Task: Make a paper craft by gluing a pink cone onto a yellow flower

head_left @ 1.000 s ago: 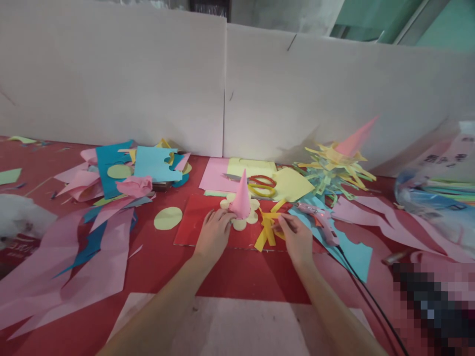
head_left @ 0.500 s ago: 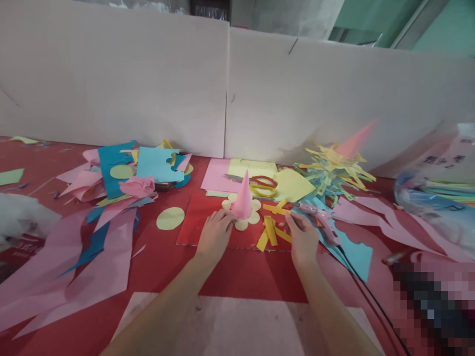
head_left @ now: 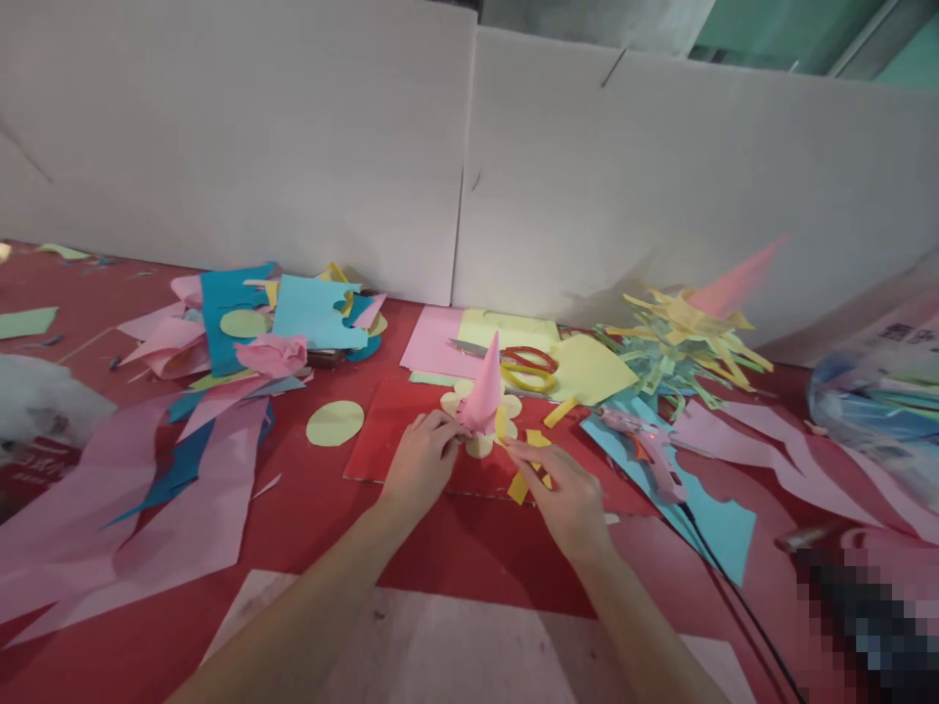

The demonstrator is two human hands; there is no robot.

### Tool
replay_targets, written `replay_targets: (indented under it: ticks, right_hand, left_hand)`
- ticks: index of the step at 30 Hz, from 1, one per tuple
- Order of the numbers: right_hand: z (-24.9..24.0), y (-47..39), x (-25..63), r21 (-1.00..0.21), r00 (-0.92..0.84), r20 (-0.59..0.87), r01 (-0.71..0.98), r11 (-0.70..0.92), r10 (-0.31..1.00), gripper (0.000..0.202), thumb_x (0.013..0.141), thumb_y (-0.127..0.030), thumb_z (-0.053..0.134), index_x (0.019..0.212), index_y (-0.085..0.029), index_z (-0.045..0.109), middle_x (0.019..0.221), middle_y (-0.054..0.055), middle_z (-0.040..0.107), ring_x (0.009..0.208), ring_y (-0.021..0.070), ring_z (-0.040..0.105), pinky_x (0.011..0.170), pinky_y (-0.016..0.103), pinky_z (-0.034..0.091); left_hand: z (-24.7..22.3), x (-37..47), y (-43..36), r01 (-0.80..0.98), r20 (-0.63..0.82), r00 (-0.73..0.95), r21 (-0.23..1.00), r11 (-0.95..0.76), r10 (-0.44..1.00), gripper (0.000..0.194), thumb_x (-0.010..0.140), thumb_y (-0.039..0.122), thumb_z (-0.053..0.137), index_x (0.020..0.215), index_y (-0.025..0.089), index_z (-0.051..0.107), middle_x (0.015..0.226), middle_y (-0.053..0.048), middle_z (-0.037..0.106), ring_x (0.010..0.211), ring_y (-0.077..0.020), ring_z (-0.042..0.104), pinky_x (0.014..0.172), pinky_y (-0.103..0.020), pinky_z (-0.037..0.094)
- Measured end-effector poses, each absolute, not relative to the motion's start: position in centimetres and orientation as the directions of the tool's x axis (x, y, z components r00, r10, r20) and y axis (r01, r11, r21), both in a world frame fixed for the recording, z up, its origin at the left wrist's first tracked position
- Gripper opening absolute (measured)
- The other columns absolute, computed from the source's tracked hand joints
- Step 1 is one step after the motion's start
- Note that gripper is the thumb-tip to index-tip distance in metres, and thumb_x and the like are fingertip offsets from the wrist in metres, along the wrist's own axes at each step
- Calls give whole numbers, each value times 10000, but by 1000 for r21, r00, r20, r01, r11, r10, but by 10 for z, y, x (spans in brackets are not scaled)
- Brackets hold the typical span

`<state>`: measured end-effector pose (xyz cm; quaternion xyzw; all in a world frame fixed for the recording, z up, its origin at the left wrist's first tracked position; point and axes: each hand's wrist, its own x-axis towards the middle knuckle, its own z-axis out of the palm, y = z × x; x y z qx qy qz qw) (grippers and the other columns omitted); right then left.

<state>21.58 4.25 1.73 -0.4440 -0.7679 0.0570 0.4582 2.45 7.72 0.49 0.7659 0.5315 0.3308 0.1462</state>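
Observation:
A pink paper cone [head_left: 483,391] stands upright on a pale yellow flower cutout [head_left: 478,445], on a red sheet [head_left: 396,430]. My left hand [head_left: 420,467] holds the cone's base from the left with its fingertips. My right hand [head_left: 561,497] pinches a yellow paper strip [head_left: 502,422] and holds it against the cone's right side. More yellow strips [head_left: 529,467] lie just under my right hand.
Red-and-yellow scissors [head_left: 524,367] lie behind the cone on pink and yellow sheets. A pink glue gun [head_left: 646,448] with a black cord rests on blue paper to the right. Paper scraps pile at left; a spiky paper craft [head_left: 682,342] stands at right. White boards close off the back.
My right hand moved left from the loose yellow strips, picked one up and brought it to the cone. My left hand stayed at the cone's base. The camera shifted slightly.

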Motion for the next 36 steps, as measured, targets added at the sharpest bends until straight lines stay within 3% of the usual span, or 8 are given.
replay_targets:
  ticks: [10, 24, 36]
  right_hand:
    - [13, 41, 208, -443, -334, 598, 620, 648, 729, 162, 823, -139, 531, 908, -230, 635, 866, 23, 677, 811, 140, 604, 716, 263, 506]
    - [22, 39, 207, -363, -388, 595, 652, 665, 704, 125, 828, -158, 540, 872, -206, 647, 839, 37, 665, 823, 152, 588, 745, 307, 470]
    - [23, 37, 209, -356, -403, 582, 655, 667, 706, 124, 833, -158, 534, 874, -209, 640, 847, 28, 670, 825, 148, 594, 774, 307, 458]
  left_hand:
    - [5, 23, 78, 704, 338, 216, 596, -386, 916, 265, 794, 73, 450, 875, 224, 652, 904, -22, 596, 854, -167, 514, 802, -314, 432]
    - [6, 24, 76, 701, 350, 216, 594, -395, 911, 253, 795, 81, 453, 879, 215, 651, 894, -27, 597, 843, -163, 514, 796, -319, 437]
    - [12, 27, 72, 751, 338, 229, 535, -387, 913, 137, 789, 206, 524, 899, 205, 605, 891, -31, 593, 850, -185, 510, 775, -334, 432]
